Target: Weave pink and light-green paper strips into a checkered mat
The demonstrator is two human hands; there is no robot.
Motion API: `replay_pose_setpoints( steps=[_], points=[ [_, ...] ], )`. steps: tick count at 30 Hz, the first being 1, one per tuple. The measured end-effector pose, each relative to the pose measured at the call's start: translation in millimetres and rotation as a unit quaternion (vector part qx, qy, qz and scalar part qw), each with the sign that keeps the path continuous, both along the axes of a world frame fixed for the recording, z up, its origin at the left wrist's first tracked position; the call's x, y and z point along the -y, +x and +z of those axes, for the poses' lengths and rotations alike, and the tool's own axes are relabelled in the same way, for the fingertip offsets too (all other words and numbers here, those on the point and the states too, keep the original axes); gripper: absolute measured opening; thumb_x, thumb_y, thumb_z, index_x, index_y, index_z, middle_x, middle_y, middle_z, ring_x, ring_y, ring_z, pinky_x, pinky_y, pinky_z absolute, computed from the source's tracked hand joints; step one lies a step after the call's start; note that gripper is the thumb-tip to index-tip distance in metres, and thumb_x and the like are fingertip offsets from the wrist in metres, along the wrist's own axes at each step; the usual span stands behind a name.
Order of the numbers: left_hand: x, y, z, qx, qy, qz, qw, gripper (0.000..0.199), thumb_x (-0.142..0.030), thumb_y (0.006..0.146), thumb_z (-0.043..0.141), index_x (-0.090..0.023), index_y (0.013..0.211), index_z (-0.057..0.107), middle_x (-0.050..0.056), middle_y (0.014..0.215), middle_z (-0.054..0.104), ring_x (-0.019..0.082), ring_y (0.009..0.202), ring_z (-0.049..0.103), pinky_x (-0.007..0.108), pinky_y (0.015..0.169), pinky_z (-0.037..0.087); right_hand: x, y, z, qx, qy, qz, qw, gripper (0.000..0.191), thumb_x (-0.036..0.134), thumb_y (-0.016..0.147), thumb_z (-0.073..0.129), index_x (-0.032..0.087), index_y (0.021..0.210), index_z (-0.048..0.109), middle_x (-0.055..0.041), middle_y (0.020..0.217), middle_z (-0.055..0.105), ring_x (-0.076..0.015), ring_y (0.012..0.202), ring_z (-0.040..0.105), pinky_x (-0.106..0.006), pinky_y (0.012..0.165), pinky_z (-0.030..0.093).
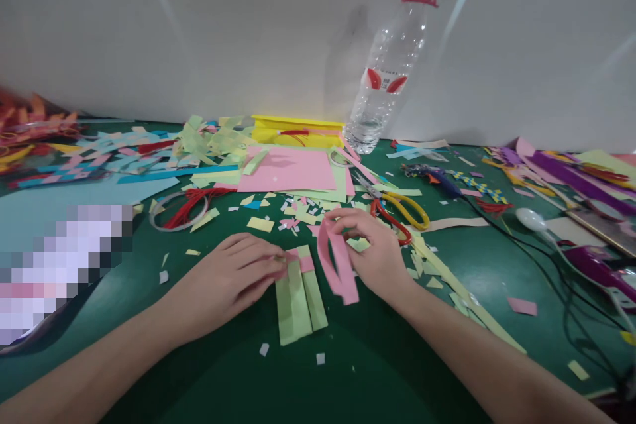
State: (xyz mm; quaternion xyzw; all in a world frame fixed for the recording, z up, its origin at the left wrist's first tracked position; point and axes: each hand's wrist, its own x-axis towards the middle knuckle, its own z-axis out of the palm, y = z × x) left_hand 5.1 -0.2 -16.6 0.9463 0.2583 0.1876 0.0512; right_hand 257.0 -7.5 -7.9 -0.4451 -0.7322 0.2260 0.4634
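Two folded green paper strips (297,308) lie side by side on the green table, with pink paper (304,258) across their far ends. My left hand (238,275) closes its fingertips on that far left corner, where the green and pink papers meet. To the right, my right hand (370,245) pinches the top of a folded pink paper strip (342,271) between thumb and fingers. The strip bows open into a loop, and its lower end hangs beside the green strips, apart from them. Small white paper bits (320,358) lie nearer to me.
Scissors (405,211) with yellow and red handles lie past my right hand. Behind are pink sheets (288,169) and a leaning plastic bottle (385,79). A blue glue gun (437,179), its cord and a purple tool (591,265) occupy the right. Paper scraps surround everything; a blurred-out screen (64,271) sits left.
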Motion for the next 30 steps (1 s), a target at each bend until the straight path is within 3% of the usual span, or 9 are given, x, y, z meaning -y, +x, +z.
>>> replay_pose_setpoints(
  steps=[8, 15, 24, 30],
  points=[
    [0.2, 0.0, -0.1, -0.014, -0.017, 0.006, 1.0, 0.027, -0.02, 0.094, 0.046, -0.024, 0.116, 0.059, 0.003, 0.116, 0.064, 0.018, 0.104, 0.057, 0.035, 0.092, 0.044, 1.3, 0.0, 0.5, -0.035, -0.061, -0.012, 0.997, 0.007, 0.02, 0.081, 0.057, 0.022, 0.08, 0.05, -0.009, 0.112, 0.067, -0.0217, 0.1, 0.064, -0.035, 0.075, 0.053],
    [3.7, 4.2, 0.7, 0.006, -0.026, 0.002, 1.0, 0.027, -0.019, 0.094, 0.044, -0.023, 0.117, 0.058, 0.004, 0.115, 0.064, 0.018, 0.103, 0.058, 0.034, 0.09, 0.044, -1.9, 0.9, -1.2, -0.05, -0.072, -0.044, 0.995, 0.011, 0.022, 0.081, 0.058, 0.022, 0.075, 0.049, -0.0037, 0.088, 0.068, -0.019, 0.089, 0.065, -0.033, 0.073, 0.053],
    [6.3, 5.9, -0.6, -0.009, -0.033, 0.0, 0.999, 0.026, -0.026, 0.093, 0.048, -0.024, 0.118, 0.056, 0.005, 0.119, 0.062, 0.02, 0.109, 0.055, 0.035, 0.093, 0.043, -14.9, 15.7, -0.9, -0.078, -0.094, -0.08, 0.989, 0.01, 0.024, 0.078, 0.061, 0.021, 0.083, 0.052, -0.0026, 0.083, 0.065, -0.016, 0.075, 0.065, -0.027, 0.061, 0.053],
    [5.0, 4.0, -3.2, -0.003, -0.036, -0.003, 0.999, 0.025, -0.028, 0.093, 0.049, -0.025, 0.117, 0.056, 0.005, 0.119, 0.062, 0.02, 0.108, 0.056, 0.035, 0.094, 0.043, -21.1, 23.5, 3.5, -0.012, -0.129, -0.115, 0.985, 0.011, 0.023, 0.072, 0.064, 0.02, 0.08, 0.057, -0.0022, 0.075, 0.064, -0.0162, 0.067, 0.064, -0.028, 0.057, 0.053]
  ],
)
